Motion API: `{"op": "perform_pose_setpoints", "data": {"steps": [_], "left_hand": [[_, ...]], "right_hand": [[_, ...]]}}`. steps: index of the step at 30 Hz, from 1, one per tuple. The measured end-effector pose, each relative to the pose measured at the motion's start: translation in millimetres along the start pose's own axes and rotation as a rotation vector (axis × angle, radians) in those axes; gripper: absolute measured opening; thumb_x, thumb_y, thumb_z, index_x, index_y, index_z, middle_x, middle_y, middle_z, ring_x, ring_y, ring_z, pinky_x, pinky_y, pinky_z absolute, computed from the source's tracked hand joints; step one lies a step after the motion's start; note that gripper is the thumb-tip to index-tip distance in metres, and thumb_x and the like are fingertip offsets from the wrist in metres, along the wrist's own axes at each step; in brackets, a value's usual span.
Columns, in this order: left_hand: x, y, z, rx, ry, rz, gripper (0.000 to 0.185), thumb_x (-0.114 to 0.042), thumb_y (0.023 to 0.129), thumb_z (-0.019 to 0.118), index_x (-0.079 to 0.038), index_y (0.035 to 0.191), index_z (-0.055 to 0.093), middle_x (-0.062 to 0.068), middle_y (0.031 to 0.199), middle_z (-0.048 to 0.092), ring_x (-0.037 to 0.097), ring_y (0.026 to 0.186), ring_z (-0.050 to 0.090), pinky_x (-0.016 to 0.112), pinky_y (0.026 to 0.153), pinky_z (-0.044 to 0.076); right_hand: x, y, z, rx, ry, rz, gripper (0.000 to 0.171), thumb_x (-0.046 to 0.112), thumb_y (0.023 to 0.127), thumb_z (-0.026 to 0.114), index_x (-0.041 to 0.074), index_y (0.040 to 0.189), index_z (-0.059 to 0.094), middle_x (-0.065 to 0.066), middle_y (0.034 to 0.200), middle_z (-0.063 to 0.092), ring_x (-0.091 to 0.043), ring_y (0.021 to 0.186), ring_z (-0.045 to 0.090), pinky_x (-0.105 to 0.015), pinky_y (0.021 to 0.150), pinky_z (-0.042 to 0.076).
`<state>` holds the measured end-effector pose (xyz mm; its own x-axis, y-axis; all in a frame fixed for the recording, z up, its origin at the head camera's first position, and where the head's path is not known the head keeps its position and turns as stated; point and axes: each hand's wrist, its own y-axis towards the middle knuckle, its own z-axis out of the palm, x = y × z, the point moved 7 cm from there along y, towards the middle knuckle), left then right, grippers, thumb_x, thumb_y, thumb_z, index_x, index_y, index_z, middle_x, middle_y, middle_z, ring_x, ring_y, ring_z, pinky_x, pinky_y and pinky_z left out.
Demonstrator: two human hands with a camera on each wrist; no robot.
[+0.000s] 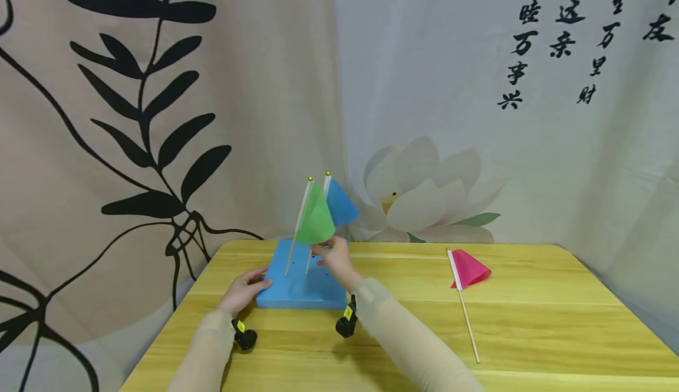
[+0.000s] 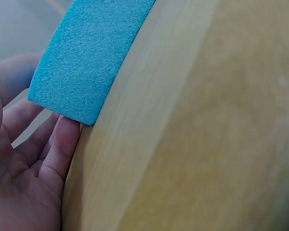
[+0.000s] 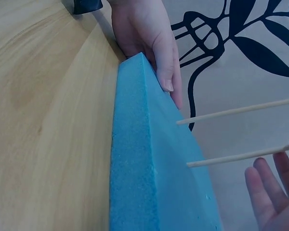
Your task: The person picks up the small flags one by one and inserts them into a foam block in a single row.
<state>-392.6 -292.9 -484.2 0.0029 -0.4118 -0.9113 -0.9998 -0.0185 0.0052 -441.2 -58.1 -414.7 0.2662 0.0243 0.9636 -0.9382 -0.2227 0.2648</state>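
Observation:
A blue foam block [image 1: 299, 283] [image 2: 86, 57] [image 3: 149, 168] lies on the yellow wooden table [image 1: 530, 333]. Two small flags stand stuck in it, a green flag [image 1: 315, 220] and a blue flag [image 1: 341, 206]. My left hand [image 1: 245, 289] [image 2: 33, 159] [image 3: 151, 43] rests with straight fingers against the block's left edge. My right hand [image 1: 330, 255] [image 3: 272, 187] pinches the blue flag's thin stick [image 3: 231, 157] just above the block, its other fingers spread. The green flag's stick [image 3: 231, 111] stands free beside it.
A pink flag [image 1: 471, 269] on a long stick [image 1: 469, 321] lies flat on the table to the right. Printed curtains hang close behind the table's far edge. Black wrist cameras [image 1: 347, 320] sit under both forearms.

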Motion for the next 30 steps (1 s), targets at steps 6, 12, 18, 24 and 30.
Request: {"op": "perform_pose_setpoints", "data": {"steps": [6, 12, 18, 24, 30], "left_hand": [[-1.2, -0.8, 3.0, 0.008, 0.01, 0.007, 0.06, -0.026, 0.095, 0.065, -0.001, 0.145, 0.043, 0.026, 0.134, 0.048, 0.035, 0.117, 0.049, 0.035, 0.083, 0.045], [1.0, 0.1, 2.0, 0.01, -0.008, 0.002, 0.061, -0.027, 0.093, 0.067, -0.003, 0.145, 0.045, 0.023, 0.135, 0.049, 0.032, 0.114, 0.05, 0.034, 0.081, 0.045], [2.1, 2.2, -2.7, 0.019, -0.013, 0.005, 0.062, -0.027, 0.093, 0.067, -0.002, 0.145, 0.044, 0.023, 0.135, 0.048, 0.031, 0.111, 0.051, 0.034, 0.081, 0.044], [2.0, 2.9, -1.9, 0.019, -0.012, 0.002, 0.062, -0.025, 0.093, 0.067, -0.001, 0.145, 0.044, 0.024, 0.135, 0.049, 0.034, 0.117, 0.049, 0.037, 0.086, 0.045], [1.6, 1.1, -1.3, 0.019, 0.002, 0.012, 0.062, -0.026, 0.094, 0.066, -0.001, 0.146, 0.043, 0.025, 0.137, 0.047, 0.035, 0.119, 0.048, 0.038, 0.087, 0.045]], "right_hand": [[0.2, -2.2, -6.2, 0.015, 0.007, 0.009, 0.017, 0.009, 0.09, 0.067, 0.0, 0.105, 0.069, -0.01, 0.098, 0.068, -0.027, 0.091, 0.066, -0.04, 0.071, 0.056], [1.2, -7.2, -26.6, 0.003, 0.076, 0.045, 0.025, 0.008, 0.092, 0.063, -0.005, 0.113, 0.065, -0.022, 0.106, 0.065, -0.039, 0.096, 0.064, -0.052, 0.077, 0.053], [-0.4, -17.2, -62.9, -0.033, 0.079, 0.067, 0.027, 0.008, 0.093, 0.064, -0.005, 0.116, 0.062, -0.022, 0.109, 0.065, -0.036, 0.094, 0.067, -0.052, 0.077, 0.053], [-5.2, -33.3, -108.5, -0.089, 0.04, 0.096, 0.019, 0.008, 0.092, 0.065, 0.001, 0.111, 0.065, -0.02, 0.108, 0.064, -0.03, 0.089, 0.068, -0.045, 0.072, 0.056], [-6.3, -47.3, -158.5, -0.1, -0.043, 0.122, 0.024, 0.012, 0.092, 0.066, 0.0, 0.113, 0.064, -0.017, 0.106, 0.066, -0.028, 0.089, 0.068, -0.042, 0.071, 0.056]]}}
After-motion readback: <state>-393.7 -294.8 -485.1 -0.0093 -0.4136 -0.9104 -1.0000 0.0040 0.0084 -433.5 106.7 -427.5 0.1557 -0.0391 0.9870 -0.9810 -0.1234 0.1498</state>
